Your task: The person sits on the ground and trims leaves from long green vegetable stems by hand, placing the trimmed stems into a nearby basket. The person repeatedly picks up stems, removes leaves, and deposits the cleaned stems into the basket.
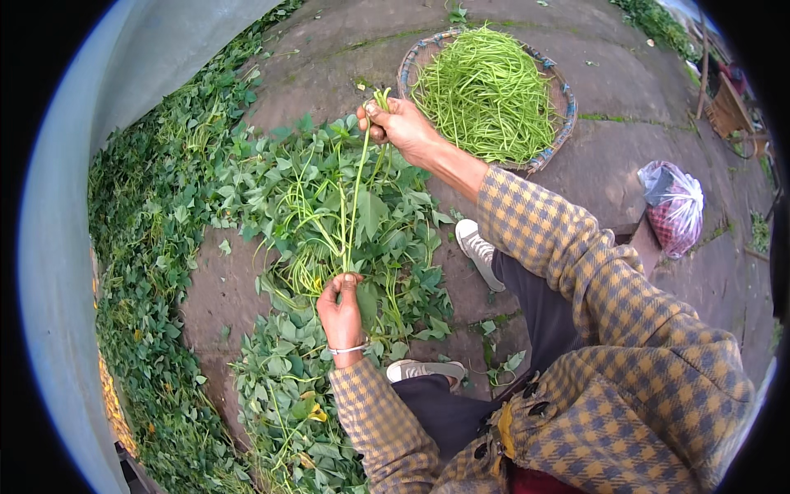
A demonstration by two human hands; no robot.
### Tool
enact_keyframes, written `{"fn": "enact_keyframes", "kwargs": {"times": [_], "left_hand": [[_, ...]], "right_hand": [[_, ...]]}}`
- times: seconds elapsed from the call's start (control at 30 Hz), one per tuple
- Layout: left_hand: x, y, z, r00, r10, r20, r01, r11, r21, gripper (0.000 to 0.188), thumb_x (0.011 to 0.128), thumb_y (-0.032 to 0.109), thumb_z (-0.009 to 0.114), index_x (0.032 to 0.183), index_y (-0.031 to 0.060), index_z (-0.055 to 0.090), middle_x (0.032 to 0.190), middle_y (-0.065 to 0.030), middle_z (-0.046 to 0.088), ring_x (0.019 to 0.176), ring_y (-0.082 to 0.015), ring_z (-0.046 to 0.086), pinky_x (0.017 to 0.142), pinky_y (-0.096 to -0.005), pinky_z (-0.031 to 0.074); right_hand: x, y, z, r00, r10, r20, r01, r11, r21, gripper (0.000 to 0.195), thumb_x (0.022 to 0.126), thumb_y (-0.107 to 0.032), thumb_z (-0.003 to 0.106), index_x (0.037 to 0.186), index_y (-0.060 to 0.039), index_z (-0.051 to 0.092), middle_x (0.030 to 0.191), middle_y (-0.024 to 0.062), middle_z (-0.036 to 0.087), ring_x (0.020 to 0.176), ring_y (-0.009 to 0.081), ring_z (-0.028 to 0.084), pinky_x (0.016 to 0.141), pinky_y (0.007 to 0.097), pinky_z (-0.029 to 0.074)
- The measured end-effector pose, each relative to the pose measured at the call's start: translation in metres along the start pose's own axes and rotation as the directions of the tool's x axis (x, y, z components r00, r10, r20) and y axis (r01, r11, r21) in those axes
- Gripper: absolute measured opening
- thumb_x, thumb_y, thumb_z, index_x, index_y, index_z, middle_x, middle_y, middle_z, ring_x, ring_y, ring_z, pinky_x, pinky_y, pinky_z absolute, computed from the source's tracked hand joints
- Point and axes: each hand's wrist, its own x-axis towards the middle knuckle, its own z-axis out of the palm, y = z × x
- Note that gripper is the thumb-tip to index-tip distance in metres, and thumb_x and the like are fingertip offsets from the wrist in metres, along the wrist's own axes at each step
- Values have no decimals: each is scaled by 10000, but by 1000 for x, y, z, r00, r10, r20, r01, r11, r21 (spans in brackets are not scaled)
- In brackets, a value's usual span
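My left hand (pixel 342 309), with a bracelet at its wrist, pinches the lower part of long green vine stems (pixel 344 228) between thumb and fingers. Farther out, my right hand (pixel 395 126) grips the upper end of a long stem together with a small bunch of cut stalk ends that stick up past the fingers. The stem runs fairly straight between both hands. Beneath them lies a heap of leafy green vines (pixel 395 247) on the paving. Beyond my right forearm, a round woven basket (pixel 565 133) with a blue-bound rim holds a pile of thin green stalks (pixel 487 92).
A broad band of leafy vines (pixel 154 259) stretches along the left, beside pale sheeting (pixel 68 247). My shoes (pixel 478 247) stand at the heap's near edge. A tied clear plastic bag (pixel 676 210) rests at the right. Paving slabs (pixel 623 154) show around the basket.
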Motion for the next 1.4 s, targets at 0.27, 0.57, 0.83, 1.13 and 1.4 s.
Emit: {"fn": "enact_keyframes", "kwargs": {"times": [0.27, 0.57, 0.83, 1.13, 1.4], "left_hand": [[9, 0, 1, 930, -203, -305, 128, 960, -249, 137, 836, 57, 513, 756, 19, 618, 748, -75, 606, 630, -127, 542, 569, -268, 480], [18, -22, -35, 932, -101, -349, -59, 906, -419, 20, 793, -2, 619, 805, 9, 608, 1039, -127, 615, 815, -144, 556, 789, -282, 467], [25, -3, -16, 966, -117, -228, 31, 937, -349, 215, 842, 211, 684, 907, 6, 688, 879, -56, 672, 724, -93, 524, 705, -235, 432], [18, 11, 19, 996, -77, 43, 83, 987, -140, 412, 849, 356, 661, 1057, 0, 660, 945, -40, 633, 868, -110, 530, 829, -265, 409], [17, 3, 22, 997, -57, 53, 66, 979, -192, 269, 831, 149, 689, 1010, -45, 640, 921, -53, 641, 825, -108, 566, 779, -237, 450]], "right_hand": [[-7, -5, 6, 997, -37, 63, 34, 998, 51, 215, 972, -188, 444, 876, -60, 588, 683, -19, 549, 541, 52, 405, 493, 206, 347], [-10, -11, 4, 889, 19, 458, -250, 857, 451, 139, 960, -132, 429, 917, -33, 517, 734, -8, 507, 509, 30, 330, 480, 177, 295], [-17, -4, 16, 790, 55, 611, -355, 853, 383, 160, 953, -168, 456, 928, -18, 509, 762, -14, 492, 491, 12, 301, 487, 158, 287], [-25, 10, 37, 794, 83, 603, -313, 905, 287, 153, 921, -185, 513, 886, -37, 531, 765, -22, 493, 511, 16, 304, 458, 158, 236], [-24, 16, 42, 809, 97, 580, -317, 903, 290, 204, 953, -233, 484, 864, -56, 531, 738, -29, 493, 495, 22, 295, 455, 166, 230]]}}
